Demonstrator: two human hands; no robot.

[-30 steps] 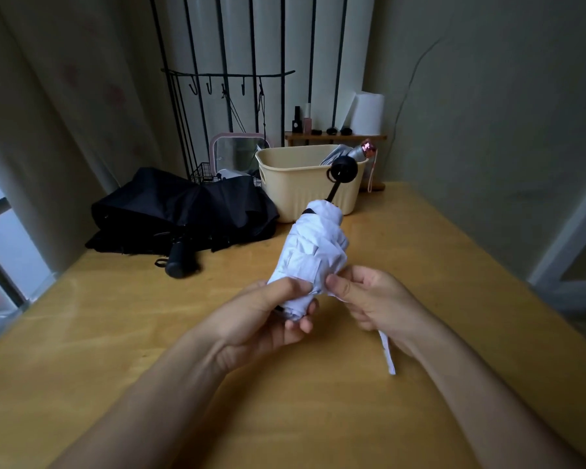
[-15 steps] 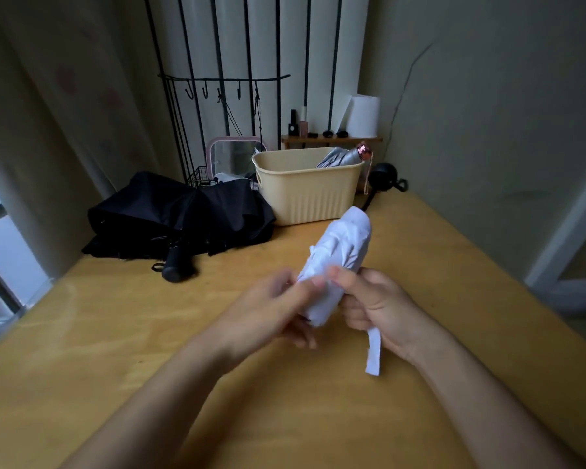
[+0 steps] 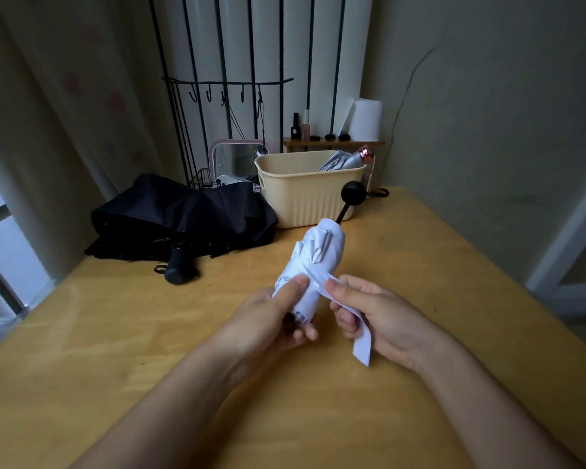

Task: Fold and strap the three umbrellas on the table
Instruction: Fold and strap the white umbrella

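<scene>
the white umbrella (image 3: 318,262) is held in the air above the table (image 3: 420,265), just ahead of the person, with its black knob (image 3: 353,194) pointing to 1 o'clock. the left hand (image 3: 268,319) grasps its near end, thumb pressed flat on the folds. the right hand (image 3: 383,316) pinches the strap (image 3: 361,346) between thumb and fingers at 3 o'clock of the bundle, and the strap's free end dangles toward 5 o'clock.

risks, as i judge them: the folds look loose and uneven, so if the left thumb lifts while the strap goes round, the canopy could spring open and need rewrapping. a slack or twisted strap may miss its fastener, which i cannot see. a hard tug toward 3 o'clock could slide the bundle out of the left grip.

the black umbrella (image 3: 183,218) lies loose and apparently unstrapped at 10 o'clock. a silver umbrella (image 3: 345,160) sits in the basket (image 3: 301,198) at 12 o'clock; whether it is strapped i cannot tell.

writing: grey print shows on the white fabric beside the left thumb, too blurred to read. no brand or label is legible elsewhere.
</scene>
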